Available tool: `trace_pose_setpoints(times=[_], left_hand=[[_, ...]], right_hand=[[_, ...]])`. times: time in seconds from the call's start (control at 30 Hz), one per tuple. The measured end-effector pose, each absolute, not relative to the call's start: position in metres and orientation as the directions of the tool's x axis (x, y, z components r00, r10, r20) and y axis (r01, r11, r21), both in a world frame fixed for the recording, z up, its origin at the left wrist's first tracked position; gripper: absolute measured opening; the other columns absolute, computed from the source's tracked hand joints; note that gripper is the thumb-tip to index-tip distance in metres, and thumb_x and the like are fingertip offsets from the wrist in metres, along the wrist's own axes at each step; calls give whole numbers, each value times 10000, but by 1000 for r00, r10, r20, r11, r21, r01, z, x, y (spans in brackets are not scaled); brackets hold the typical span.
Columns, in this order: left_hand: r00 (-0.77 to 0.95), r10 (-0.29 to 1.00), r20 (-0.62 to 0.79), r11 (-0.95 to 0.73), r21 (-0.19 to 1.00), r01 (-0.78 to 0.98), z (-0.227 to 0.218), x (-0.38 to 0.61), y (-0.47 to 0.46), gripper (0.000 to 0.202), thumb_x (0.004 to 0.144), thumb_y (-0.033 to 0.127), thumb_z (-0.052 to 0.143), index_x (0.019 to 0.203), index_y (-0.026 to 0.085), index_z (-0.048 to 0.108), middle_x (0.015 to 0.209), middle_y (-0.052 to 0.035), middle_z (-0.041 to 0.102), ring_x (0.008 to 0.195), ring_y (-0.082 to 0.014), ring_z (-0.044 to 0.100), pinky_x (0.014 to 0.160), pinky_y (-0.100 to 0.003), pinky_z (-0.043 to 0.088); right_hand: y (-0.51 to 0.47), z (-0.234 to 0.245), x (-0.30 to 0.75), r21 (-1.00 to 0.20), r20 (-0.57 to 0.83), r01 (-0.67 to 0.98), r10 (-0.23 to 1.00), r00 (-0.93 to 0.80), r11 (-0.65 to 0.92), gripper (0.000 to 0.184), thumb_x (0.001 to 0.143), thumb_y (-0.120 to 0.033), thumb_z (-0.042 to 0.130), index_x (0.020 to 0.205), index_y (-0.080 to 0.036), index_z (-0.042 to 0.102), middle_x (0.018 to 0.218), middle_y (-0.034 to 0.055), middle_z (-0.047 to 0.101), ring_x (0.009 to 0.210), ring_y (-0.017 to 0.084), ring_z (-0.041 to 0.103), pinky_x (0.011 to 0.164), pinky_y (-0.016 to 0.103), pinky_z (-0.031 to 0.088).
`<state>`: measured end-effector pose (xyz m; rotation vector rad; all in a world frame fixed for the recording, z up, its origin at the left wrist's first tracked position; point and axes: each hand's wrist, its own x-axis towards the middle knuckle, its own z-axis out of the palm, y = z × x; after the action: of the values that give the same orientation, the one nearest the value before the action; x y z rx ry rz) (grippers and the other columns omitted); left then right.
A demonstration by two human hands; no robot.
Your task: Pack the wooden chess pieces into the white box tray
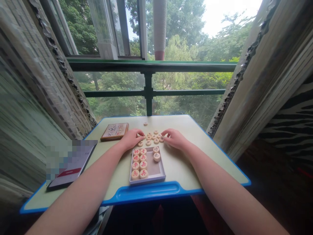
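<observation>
Far left on the counter [186,176]: a tablet [75,166], then a flat patterned box [114,131]. Left hand [132,138] at the left of a cluster of loose pieces [148,142], fingers bent (grip on one: cannot tell). A single piece [145,124] sits farther off. Nearer, an open tray [153,168]: red-marked pieces [143,165] left, dark-marked pieces [156,157] far right. Right hand [174,138] at the cluster's right, fingers curled, hold likewise unclear.

Pale table [176,169], blue rim: open tray [153,166] near front edge, loose round pieces [156,141] clustered behind it (1 sits apart, farther back), flat box [114,131] and tablet-like slab [75,166] left.
</observation>
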<state>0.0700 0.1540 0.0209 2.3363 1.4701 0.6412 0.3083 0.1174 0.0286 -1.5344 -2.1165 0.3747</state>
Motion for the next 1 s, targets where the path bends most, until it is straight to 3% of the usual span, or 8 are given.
trace_pose_setpoints(times=[0.2, 0.3, 0.43, 0.63, 0.8, 0.9, 1.0], left_hand=[[354, 922, 156, -379, 544, 749, 29, 68, 151, 222, 707, 249, 527, 886, 180, 638, 983, -75, 642, 784, -189, 593, 719, -294, 456], [424, 906, 3, -342, 598, 725, 35, 64, 148, 257, 619, 219, 574, 865, 178, 633, 924, -52, 651, 733, -175, 593, 644, -267, 455], [461, 883, -94, -322, 593, 738, 39, 65, 146, 246, 630, 252, 565, 852, 181, 644, 853, -34, 664, 753, -177, 598, 655, -255, 451], [461, 886, 39, -418, 493, 763, 34, 68, 147, 217, 706, 338, 530, 819, 212, 666, 898, -31, 682, 775, -191, 591, 670, -266, 435], [440, 891, 114, -444, 424, 789, 29, 69, 148, 287, 767, 413, 479, 796, 191, 658, 840, -63, 688, 756, -213, 601, 664, -291, 433], [398, 907, 137, -416, 443, 794, 30, 69, 149, 273, 771, 338, 457, 885, 172, 643, 832, -67, 684, 731, -199, 602, 656, -285, 438], [405, 912, 64, -378, 514, 770, 31, 65, 150, 340, 669, 223, 518, 990, 182, 623, 921, -49, 670, 658, -160, 586, 593, -257, 442]], right_hand=[[120, 23, 309, -431, 292, 830, 925, -244, 355, 334, 793, -188, 503, 1094, -153, 642, 1213, 105, 578, 1130, 223, 515, 1002, 337, 367], [121, 23, 308, -438, 246, 815, 922, -298, 380, 300, 817, -188, 479, 1051, -159, 663, 1178, 91, 613, 1094, 202, 552, 983, 309, 391], [121, 25, 307, -457, 233, 811, 929, -287, 365, 260, 807, -188, 516, 1015, -174, 671, 1080, 76, 662, 988, 196, 603, 920, 312, 431], [117, 28, 306, -491, 308, 782, 916, -256, 383, 242, 750, -85, 525, 902, -184, 684, 1075, 84, 601, 981, 174, 572, 883, 291, 441], [115, 27, 308, -468, 250, 787, 914, -319, 402, 258, 666, -107, 616, 897, -199, 685, 988, 70, 560, 926, 182, 559, 902, 317, 422], [117, 26, 309, -475, 261, 783, 914, -311, 402, 182, 678, -115, 610, 827, -188, 683, 951, 63, 563, 880, 171, 565, 873, 306, 429], [119, 25, 309, -469, 286, 785, 910, -300, 406, 220, 689, -113, 591, 880, -185, 675, 986, 70, 568, 893, 171, 559, 852, 295, 432]])
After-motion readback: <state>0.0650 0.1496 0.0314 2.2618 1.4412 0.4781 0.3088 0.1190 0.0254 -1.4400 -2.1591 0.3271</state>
